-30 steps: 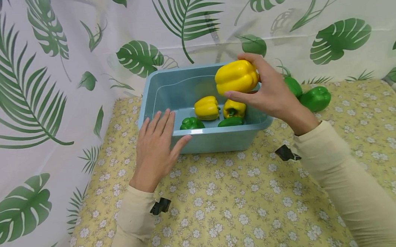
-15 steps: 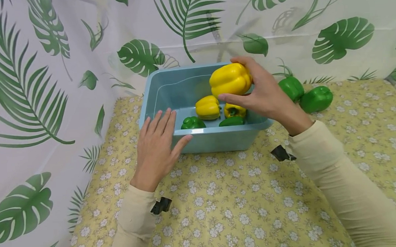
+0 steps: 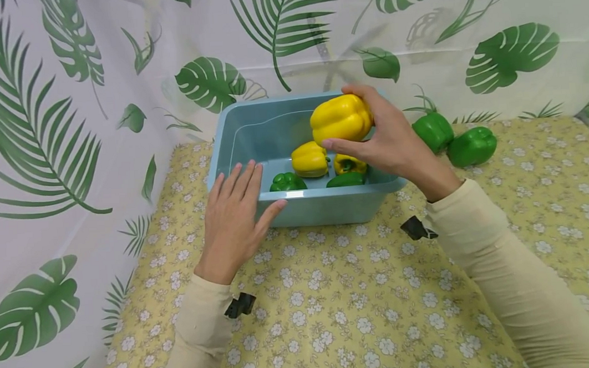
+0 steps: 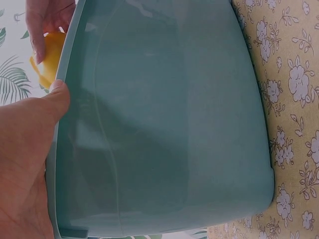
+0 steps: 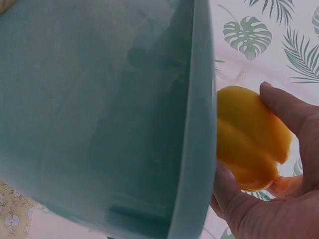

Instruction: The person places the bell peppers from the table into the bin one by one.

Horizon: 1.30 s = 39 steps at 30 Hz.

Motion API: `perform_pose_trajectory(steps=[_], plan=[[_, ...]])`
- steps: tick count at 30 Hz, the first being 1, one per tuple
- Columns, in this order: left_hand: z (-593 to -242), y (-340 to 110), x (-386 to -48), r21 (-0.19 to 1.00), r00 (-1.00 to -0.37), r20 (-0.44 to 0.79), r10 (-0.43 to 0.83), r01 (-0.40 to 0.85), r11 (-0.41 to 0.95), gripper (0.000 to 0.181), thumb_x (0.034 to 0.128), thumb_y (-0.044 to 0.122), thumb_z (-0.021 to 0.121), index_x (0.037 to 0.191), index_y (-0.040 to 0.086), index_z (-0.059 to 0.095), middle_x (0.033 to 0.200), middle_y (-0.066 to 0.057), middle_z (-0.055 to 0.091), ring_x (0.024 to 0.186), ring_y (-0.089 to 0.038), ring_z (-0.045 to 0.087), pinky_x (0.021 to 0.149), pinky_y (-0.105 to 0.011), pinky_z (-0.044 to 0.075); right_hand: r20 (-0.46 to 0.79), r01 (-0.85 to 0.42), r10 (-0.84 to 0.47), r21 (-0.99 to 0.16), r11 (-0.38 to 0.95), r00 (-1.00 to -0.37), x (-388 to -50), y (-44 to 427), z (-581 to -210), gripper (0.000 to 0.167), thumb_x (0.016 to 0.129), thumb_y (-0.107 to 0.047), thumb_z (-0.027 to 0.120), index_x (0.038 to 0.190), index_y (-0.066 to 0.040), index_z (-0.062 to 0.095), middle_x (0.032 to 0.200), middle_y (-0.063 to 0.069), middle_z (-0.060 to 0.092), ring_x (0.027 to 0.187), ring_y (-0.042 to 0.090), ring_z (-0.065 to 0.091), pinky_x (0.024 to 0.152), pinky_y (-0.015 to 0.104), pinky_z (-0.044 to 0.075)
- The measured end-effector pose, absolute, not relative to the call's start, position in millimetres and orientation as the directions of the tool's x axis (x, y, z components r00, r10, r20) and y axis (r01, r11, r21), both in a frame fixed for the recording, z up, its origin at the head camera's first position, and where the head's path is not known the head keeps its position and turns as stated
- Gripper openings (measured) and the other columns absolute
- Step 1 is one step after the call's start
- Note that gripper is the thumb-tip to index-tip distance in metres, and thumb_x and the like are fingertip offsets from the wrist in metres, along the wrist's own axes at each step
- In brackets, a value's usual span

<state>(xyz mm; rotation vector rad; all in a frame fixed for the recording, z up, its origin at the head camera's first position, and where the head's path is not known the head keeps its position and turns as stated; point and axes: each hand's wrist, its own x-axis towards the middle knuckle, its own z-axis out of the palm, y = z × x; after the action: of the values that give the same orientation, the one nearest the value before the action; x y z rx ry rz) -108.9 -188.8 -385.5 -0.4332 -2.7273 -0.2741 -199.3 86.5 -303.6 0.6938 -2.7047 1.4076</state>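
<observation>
My right hand (image 3: 392, 137) grips a yellow bell pepper (image 3: 340, 117) by its sides, thumb below and fingers behind. The pepper is held lying sideways, above the right half of a light blue plastic tub (image 3: 321, 210); the right wrist view also shows this yellow pepper (image 5: 249, 134) beyond the rim. My left hand (image 3: 232, 223) rests on the tub's near left rim, its fingers straight and reaching over the inside and its thumb along the rim. Inside lie a yellow bell pepper (image 3: 309, 160), another yellow pepper (image 3: 349, 164) partly covered, and two green peppers, one (image 3: 287, 182) left and one (image 3: 346, 179) right.
Two green bell peppers, one (image 3: 433, 132) nearer the tub and one (image 3: 472, 147) farther right, lie on the table outside the tub. A yellow flowered cloth (image 3: 331, 310) covers the table. Leaf-printed white fabric (image 3: 311, 33) hangs behind and at the left.
My right hand has moved a little left and slightly down with the yellow bell pepper, slowing to almost still. My left hand stays on the rim.
</observation>
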Motion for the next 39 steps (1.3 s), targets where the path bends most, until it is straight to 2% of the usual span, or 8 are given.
perform_pose_trajectory(steps=[5, 10, 18, 28, 39], plan=[[-385.4, -189.5, -108.9, 0.127, -0.887, 0.381, 0.260, 0.329, 0.936, 0.077, 0.1014, 0.056, 0.052, 0.157, 0.005, 0.038, 0.159, -0.014, 0.040, 0.149, -0.033, 0.032, 0.125, -0.047, 0.013, 0.208, -0.387, -0.377, -0.775, 0.499, -0.902, -199.8, 85.4, -304.4, 0.085, 0.088, -0.030, 0.082, 0.156, -0.013, 0.034, 0.141, 0.015, 0.051, 0.107, 0.031, 0.055, 0.090, 0.050, 0.048], [-385.6, -188.9, -109.7, 0.125, -0.885, 0.385, 0.264, 0.333, 0.935, 0.076, 0.1006, 0.055, 0.054, 0.156, 0.005, 0.039, 0.158, -0.014, 0.040, 0.148, -0.033, 0.033, 0.125, -0.046, 0.013, 0.186, -0.366, -0.370, -0.781, 0.506, -0.910, -198.9, 86.2, -302.7, 0.087, 0.088, -0.033, 0.081, 0.157, -0.015, 0.032, 0.142, 0.015, 0.051, 0.108, 0.031, 0.056, 0.090, 0.049, 0.049], [-385.5, -188.1, -110.6, 0.122, -0.881, 0.388, 0.269, 0.339, 0.933, 0.076, 0.1005, 0.054, 0.055, 0.156, 0.005, 0.038, 0.158, -0.014, 0.041, 0.148, -0.033, 0.033, 0.125, -0.047, 0.014, 0.128, -0.300, -0.350, -0.812, 0.500, -0.928, -197.4, 87.0, -297.2, 0.084, 0.093, -0.040, 0.075, 0.159, -0.018, 0.029, 0.153, 0.017, 0.042, 0.129, 0.038, 0.055, 0.102, 0.059, 0.047], [-384.4, -187.3, -110.3, 0.127, -0.889, 0.378, 0.260, 0.328, 0.936, 0.076, 0.1002, 0.053, 0.057, 0.156, 0.005, 0.039, 0.158, -0.014, 0.041, 0.148, -0.033, 0.033, 0.125, -0.046, 0.013, 0.145, -0.303, -0.332, -0.815, 0.494, -0.932, -197.6, 90.3, -297.4, 0.079, 0.093, -0.037, 0.075, 0.158, -0.017, 0.033, 0.153, 0.016, 0.044, 0.126, 0.037, 0.057, 0.104, 0.059, 0.046], [-386.3, -188.6, -110.5, 0.128, -0.880, 0.397, 0.260, 0.333, 0.934, 0.075, 0.1003, 0.053, 0.056, 0.156, 0.005, 0.040, 0.157, -0.015, 0.042, 0.148, -0.033, 0.034, 0.125, -0.047, 0.014, 0.156, -0.297, -0.311, -0.826, 0.480, -0.937, -198.9, 97.8, -296.5, 0.078, 0.094, -0.035, 0.074, 0.158, -0.016, 0.034, 0.151, 0.017, 0.045, 0.125, 0.038, 0.057, 0.100, 0.059, 0.048]])
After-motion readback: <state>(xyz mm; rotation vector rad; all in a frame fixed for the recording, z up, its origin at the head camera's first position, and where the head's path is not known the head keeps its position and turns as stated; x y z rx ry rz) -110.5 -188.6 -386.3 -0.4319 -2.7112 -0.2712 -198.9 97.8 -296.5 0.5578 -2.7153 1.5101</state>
